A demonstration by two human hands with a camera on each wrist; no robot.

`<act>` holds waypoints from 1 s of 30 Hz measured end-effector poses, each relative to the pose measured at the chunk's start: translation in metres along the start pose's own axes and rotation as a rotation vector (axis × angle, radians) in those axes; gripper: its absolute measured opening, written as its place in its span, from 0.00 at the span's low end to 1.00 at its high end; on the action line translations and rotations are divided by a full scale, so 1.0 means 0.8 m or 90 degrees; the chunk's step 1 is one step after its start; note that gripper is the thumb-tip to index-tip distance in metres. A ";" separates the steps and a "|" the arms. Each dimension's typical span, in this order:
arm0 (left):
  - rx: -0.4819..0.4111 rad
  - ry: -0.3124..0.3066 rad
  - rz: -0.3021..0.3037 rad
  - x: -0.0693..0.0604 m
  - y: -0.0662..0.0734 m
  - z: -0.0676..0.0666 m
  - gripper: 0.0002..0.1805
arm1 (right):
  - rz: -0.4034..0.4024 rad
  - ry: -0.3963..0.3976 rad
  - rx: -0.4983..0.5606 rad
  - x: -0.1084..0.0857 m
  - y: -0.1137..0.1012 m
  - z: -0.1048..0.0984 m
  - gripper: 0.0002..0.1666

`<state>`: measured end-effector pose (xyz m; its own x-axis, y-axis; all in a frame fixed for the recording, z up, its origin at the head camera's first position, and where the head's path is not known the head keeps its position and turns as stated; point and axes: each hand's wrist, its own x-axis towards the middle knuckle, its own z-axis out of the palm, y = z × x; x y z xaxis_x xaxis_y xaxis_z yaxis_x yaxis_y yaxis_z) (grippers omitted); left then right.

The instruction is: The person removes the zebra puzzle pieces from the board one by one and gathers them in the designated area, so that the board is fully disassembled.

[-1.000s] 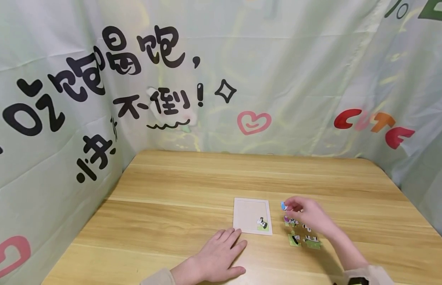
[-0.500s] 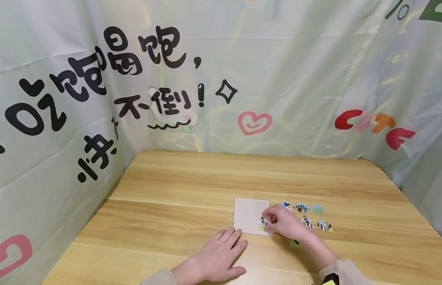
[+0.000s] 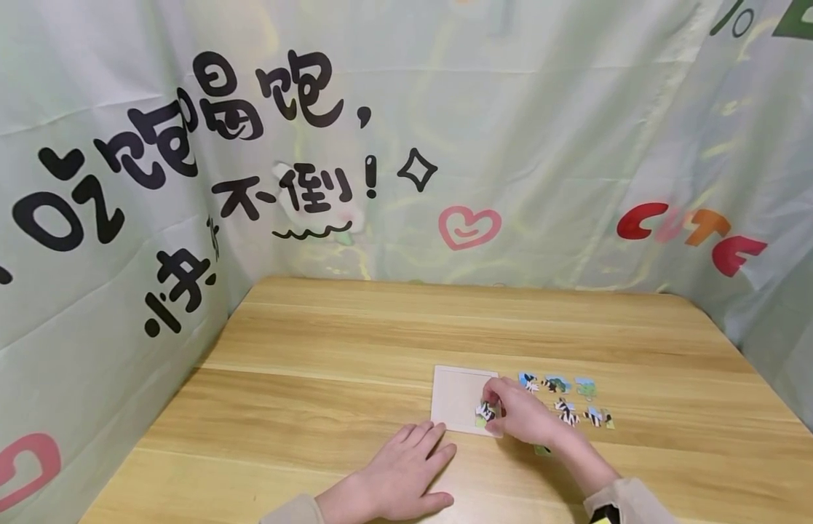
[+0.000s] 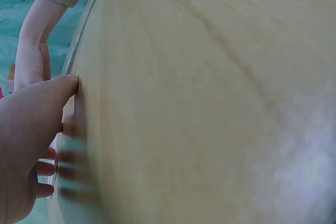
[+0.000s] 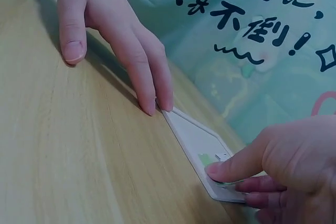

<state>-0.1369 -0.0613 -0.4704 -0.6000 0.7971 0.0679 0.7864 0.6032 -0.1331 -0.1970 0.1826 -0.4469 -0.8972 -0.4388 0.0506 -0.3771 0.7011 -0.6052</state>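
Observation:
A shallow white puzzle tray lies on the wooden table. My left hand rests flat beside it, fingers spread, with fingertips at the tray's near-left corner. Over the tray's right side, my right hand pinches a puzzle piece between thumb and fingers. In the right wrist view, the thumb presses on the piece, most of which is hidden. A black-and-white animal print with green shows in the tray's near-right corner, beside the fingertips; where one piece ends and the other begins cannot be made out.
Several loose puzzle pieces with zebra prints and blue and green scenery lie right of the tray. The right forearm partly covers one green piece. A printed curtain surrounds the table's back and sides.
My right hand has moved left from the loose pieces to the tray's right side, bringing a puzzle piece. Over the last half second it has shifted only slightly. The left hand has stayed put.

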 end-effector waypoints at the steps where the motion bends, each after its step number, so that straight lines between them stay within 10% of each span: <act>1: 0.001 0.002 0.001 0.000 0.000 0.000 0.36 | -0.007 -0.001 0.010 0.000 0.000 0.000 0.18; 18: 0.002 0.006 0.004 0.000 0.000 0.001 0.35 | 0.012 0.018 0.205 -0.033 0.030 -0.045 0.10; 30: -0.005 0.002 0.007 0.001 -0.001 0.000 0.35 | 0.056 0.121 0.165 -0.101 0.075 -0.084 0.10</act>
<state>-0.1383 -0.0609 -0.4701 -0.5908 0.8037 0.0701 0.7940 0.5947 -0.1264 -0.1629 0.2977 -0.4337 -0.9596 -0.2536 0.1220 -0.2477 0.5550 -0.7941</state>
